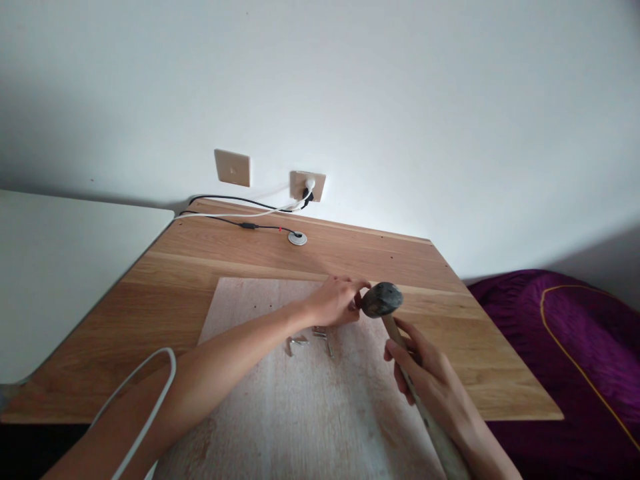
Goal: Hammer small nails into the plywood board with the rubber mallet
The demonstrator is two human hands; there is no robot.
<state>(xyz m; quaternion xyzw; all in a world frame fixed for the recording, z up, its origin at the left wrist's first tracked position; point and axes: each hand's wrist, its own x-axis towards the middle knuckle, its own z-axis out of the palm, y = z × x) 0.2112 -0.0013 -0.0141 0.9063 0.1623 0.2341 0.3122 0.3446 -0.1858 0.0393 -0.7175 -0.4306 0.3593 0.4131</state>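
The right hand (430, 377) is gripping a hammer (383, 299), its handle (441, 445) running out of view; whether the left hand (337, 300) is pinching anything, I cannot tell.

Soft, cool light with diffuse shadows

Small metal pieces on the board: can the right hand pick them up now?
Probably not: the right hand is wrapped around the hammer handle, leaving it little freedom to grasp the small metal pieces.

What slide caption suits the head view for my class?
Right hand grips a hammer beside the left hand, over a pale board where small shiny pieces lie.
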